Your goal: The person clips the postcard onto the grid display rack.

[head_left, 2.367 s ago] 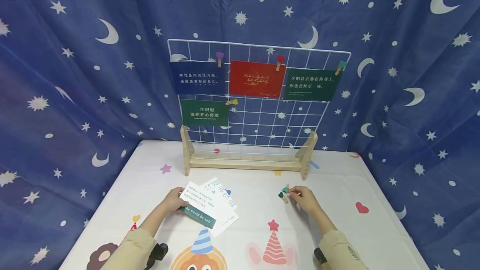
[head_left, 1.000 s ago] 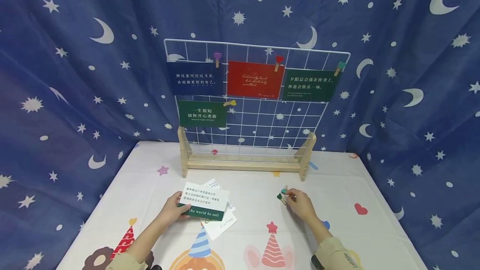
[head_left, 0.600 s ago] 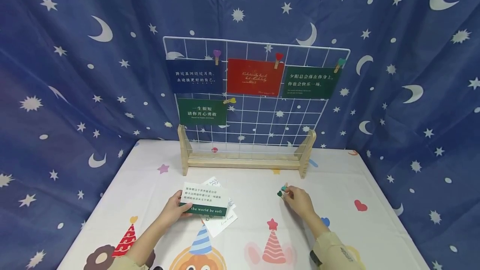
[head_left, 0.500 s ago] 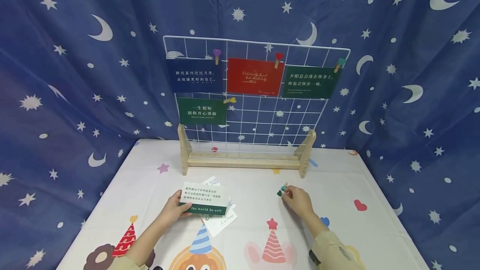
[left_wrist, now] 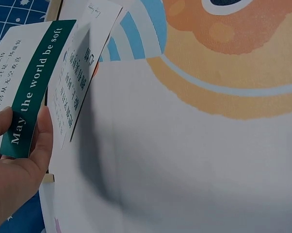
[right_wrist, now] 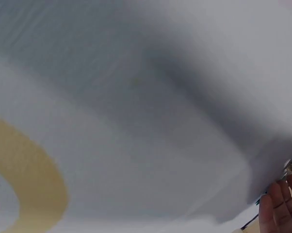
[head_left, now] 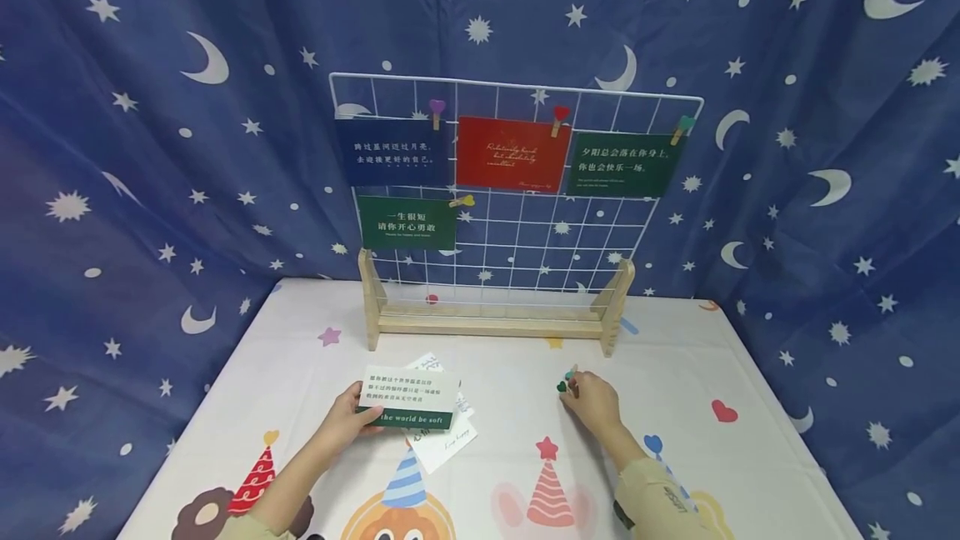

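My left hand (head_left: 342, 423) grips a white-and-green card (head_left: 411, 390) at its left end, thumb on the front and fingers behind; "May the world be soft" shows on it in the left wrist view. Below it, partly hidden, lie more white cards (head_left: 450, 442) on the table. On the right, my right hand (head_left: 597, 407) is down at two small clothespins: one with a dark green heart (head_left: 562, 387), one with a teal heart (head_left: 570, 374). Its fingertips pinch around the dark green one, whose wooden part they hide.
Behind the hands stands a white wire grid (head_left: 517, 227) on a wooden base (head_left: 491, 325). A blue card (head_left: 393, 152), a red card (head_left: 512, 154) and two green cards (head_left: 408, 223) hang there from heart clothespins. A starry curtain (head_left: 795, 90) backs the table.
My left hand has lifted the white-and-green card and turned it level, slightly right. My right hand has stayed by the clothespins, its fingers shifting to cover the dark green one's wooden part.
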A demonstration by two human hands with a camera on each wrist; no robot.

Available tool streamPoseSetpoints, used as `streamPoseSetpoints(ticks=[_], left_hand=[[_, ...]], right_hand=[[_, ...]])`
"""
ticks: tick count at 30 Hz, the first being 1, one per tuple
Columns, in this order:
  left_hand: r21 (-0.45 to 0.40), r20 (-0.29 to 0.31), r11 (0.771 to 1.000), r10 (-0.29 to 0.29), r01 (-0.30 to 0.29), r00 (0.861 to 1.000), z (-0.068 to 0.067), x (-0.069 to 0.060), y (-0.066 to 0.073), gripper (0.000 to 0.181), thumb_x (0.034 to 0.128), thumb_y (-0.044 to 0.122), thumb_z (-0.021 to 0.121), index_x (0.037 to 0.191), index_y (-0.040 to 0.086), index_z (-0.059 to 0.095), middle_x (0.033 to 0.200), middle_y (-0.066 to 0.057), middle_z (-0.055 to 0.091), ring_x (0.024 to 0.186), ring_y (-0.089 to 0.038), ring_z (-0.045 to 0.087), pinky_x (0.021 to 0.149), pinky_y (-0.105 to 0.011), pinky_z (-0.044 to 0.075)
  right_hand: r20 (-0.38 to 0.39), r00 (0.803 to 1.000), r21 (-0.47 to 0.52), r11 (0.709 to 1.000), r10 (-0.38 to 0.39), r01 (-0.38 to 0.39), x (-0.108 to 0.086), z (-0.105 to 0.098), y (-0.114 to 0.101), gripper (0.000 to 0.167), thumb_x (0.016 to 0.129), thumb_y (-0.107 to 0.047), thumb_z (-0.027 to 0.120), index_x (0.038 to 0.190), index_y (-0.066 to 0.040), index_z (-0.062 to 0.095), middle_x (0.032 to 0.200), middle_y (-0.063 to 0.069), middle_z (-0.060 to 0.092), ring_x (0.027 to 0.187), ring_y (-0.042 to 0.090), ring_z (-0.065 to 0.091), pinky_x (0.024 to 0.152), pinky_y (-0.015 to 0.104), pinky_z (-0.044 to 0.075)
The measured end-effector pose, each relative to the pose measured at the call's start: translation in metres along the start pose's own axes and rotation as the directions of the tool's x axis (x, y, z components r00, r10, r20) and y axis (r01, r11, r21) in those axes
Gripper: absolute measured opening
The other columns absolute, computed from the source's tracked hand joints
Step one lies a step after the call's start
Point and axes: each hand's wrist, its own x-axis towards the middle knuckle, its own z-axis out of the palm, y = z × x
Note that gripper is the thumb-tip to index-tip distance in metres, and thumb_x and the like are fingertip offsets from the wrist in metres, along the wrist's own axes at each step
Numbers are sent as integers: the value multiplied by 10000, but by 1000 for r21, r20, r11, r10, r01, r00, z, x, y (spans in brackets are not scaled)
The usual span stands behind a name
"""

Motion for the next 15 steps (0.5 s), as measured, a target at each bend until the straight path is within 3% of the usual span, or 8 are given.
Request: streamPoseSetpoints(ticks=[9,15], left_hand=[[-10,-2,1000,-17,17,1000,1,2,2,386,900,-59,525,1269,-73,411,1096,-229,633,871,-225,673,735,-332,583],[-15,-11,1000,-22,22,1000,2,2,0,369,892,-71,525,1247,-71,426,1075,-217,642,855,-211,672,734,-344,583]], right_hand=[[-24,998,-109,993,-54,51,0,2,-7,126,761,-83,752,720,-18,651,601,20,542,479,83,448,440,207,410],[-44,998,-132,990,-45,39,-2,7,-8,117,759,-74,752,792,8,674,680,82,627,532,168,595,491,274,510]])
